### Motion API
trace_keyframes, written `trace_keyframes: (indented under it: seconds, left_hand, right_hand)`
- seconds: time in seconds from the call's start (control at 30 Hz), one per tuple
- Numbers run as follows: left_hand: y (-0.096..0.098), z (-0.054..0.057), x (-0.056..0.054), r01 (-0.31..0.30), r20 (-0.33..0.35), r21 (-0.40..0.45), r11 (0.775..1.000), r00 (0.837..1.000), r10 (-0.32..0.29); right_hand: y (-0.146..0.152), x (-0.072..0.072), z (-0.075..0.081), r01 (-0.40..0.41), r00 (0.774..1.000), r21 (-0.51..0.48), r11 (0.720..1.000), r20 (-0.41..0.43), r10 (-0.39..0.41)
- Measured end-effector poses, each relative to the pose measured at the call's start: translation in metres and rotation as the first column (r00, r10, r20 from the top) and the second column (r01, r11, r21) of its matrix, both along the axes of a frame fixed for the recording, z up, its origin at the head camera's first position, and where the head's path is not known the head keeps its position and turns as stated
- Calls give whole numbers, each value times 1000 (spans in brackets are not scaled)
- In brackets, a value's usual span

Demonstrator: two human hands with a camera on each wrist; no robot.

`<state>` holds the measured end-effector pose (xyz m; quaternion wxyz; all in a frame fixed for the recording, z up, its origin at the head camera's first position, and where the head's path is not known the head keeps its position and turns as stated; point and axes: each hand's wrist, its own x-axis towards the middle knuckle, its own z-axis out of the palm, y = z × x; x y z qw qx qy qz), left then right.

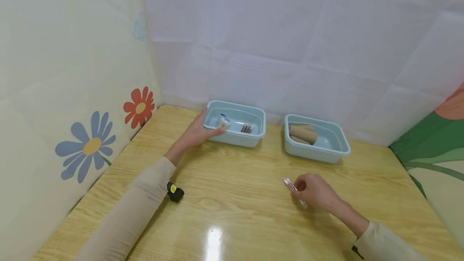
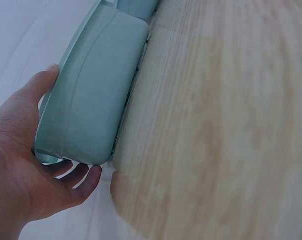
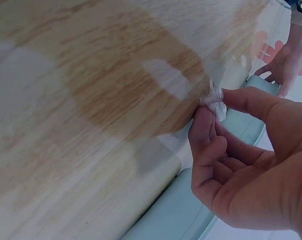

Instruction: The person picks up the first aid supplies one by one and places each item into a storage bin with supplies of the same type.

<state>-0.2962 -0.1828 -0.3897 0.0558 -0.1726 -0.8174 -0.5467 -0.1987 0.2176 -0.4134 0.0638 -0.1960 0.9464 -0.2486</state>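
My left hand (image 1: 197,133) grips the left end of a light blue plastic bin (image 1: 237,139). In the left wrist view the thumb lies along the rim of the bin (image 2: 96,85) and the fingers curl round its end. Inside that bin are a clear packet of thin pale sticks (image 1: 223,122) and a small bundle of brown sticks (image 1: 246,128). My right hand (image 1: 314,190) is above the table, pinching a narrow bundle in clear plastic (image 1: 288,184) between thumb and fingertips. The bundle's shiny crinkled end (image 3: 214,100) shows in the right wrist view; its contents cannot be made out.
A second light blue bin (image 1: 335,142) stands to the right, with several brown cardboard-like rolls (image 1: 303,133) in its left half. Both bins stand near the back wall cloth (image 1: 253,51) on the wooden table (image 1: 224,184). Flower-printed cloth (image 1: 72,83) borders the left side.
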Motion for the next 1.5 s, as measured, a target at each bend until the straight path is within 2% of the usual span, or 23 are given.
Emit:
trace_keyframes:
  seconds: [0.23,0.47,0.57,0.8,1.0,1.17,1.37,1.5]
  left_hand:
    - [-2,1,1,35,-17,45,998,999,-34]
    - [-5,0,-1,32,-14,21,999,999,-31]
    - [-7,-6,-6,25,-16,19,1000,1000,-25]
    - [-11,-26,-20,-1,-48,17,1000,999,2]
    - [-10,-31,-24,-2,-55,15,1000,998,2]
    - [-8,-27,-20,-1,-45,24,1000,999,2]
    - [-3,-6,-2,8,-21,-2,1000,1000,-8]
    - [-1,1,3,17,-22,-5,1000,1000,-17]
  right_hand:
    - [-2,-2,4,-60,998,-42,997,6,60]
    - [-5,-4,6,-68,998,-23,997,-13,68]
    - [-6,-6,6,-75,996,-11,997,-38,75]
    - [-9,-7,10,-116,990,-14,993,-77,114]
    - [-10,-9,12,-124,987,-21,992,-101,121]
    - [-12,-13,16,-121,988,-40,992,-106,116]
    - [-16,-18,21,-110,989,-114,987,-113,97]
    - [-20,-23,25,-79,991,-165,983,-118,59]
